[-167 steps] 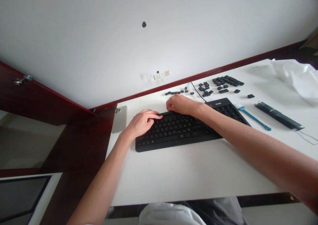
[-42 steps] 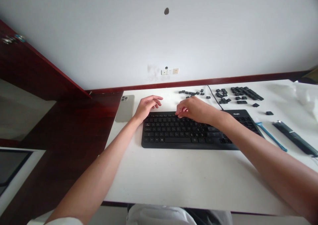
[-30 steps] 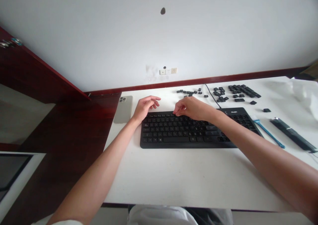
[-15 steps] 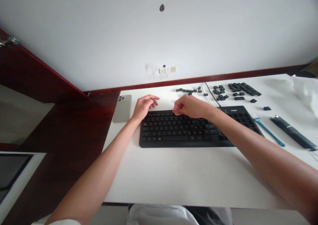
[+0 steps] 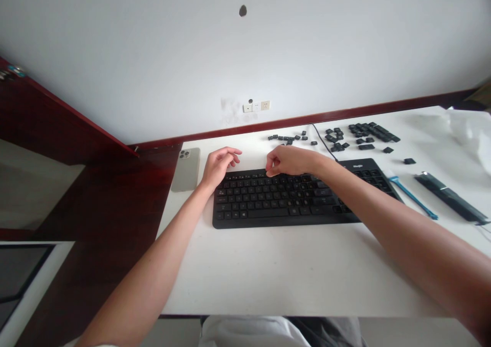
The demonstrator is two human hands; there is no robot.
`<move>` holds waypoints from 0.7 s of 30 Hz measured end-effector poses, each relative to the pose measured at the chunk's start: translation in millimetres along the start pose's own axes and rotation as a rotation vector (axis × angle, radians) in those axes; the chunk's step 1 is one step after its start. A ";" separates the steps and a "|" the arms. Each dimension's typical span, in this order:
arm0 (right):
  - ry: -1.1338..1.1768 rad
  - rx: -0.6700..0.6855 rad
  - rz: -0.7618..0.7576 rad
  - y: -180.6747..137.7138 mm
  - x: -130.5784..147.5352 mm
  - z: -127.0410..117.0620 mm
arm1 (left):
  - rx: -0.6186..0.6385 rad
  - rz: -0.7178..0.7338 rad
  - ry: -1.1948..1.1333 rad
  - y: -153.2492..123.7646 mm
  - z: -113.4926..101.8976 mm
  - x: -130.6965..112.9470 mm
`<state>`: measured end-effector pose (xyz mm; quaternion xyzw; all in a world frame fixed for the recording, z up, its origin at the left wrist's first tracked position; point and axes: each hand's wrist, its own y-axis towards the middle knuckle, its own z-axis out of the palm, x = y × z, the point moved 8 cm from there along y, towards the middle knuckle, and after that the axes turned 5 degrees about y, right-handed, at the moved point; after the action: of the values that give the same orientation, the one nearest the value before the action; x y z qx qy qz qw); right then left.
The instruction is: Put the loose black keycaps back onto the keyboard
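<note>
Right hand (image 5: 289, 160) still at the far key row of the black corded keyboard (image 5: 284, 199), mid white surface (image 5: 268, 275), grip pinched shut; likely the same key being worked. Left hand (image 5: 218, 163) has come off the keys, grip slack and spread at the keyboard's far-left corner.

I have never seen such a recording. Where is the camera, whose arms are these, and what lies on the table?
The camera sits on a person's head and looks forward and down, so the two bare arms are that person's own. There is only this one view. On the white table lies a black keyboard. The left hand rests open at its upper left corner and holds nothing. The right hand has its fingertips pinched together at the top key row; whether they grip a key is too small to tell. Behind the keyboard lie loose keycaps. A phone lies to the left, a blue tool and a black strip to the right.
</note>
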<state>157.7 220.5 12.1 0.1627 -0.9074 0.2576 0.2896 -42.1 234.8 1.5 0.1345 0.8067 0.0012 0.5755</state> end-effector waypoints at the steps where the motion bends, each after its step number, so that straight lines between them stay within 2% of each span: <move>1: -0.006 -0.006 0.004 -0.4 -0.3 -0.2 | 0.003 0.000 -0.002 0.1 0.2 0.0; 10: -0.079 -0.108 -0.041 -15.6 9.6 -9.1 | 0.015 0.013 0.005 0.7 0.6 2.1; 13: -0.125 -0.231 -0.099 -20.5 9.7 -30.8 | 0.013 0.022 0.000 1.2 0.7 3.6; 17: -0.224 -0.460 -0.042 -29.0 -6.4 -70.1 | 0.019 0.018 0.011 1.2 1.2 4.2; 21: -0.278 -0.579 -0.041 -35.3 -15.8 -90.8 | 0.025 0.015 0.033 0.4 1.0 3.4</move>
<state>225.8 245.0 79.2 0.1254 -0.9704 -0.0420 0.2021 -42.2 235.8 -2.0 0.1476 0.8150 -0.0026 0.5603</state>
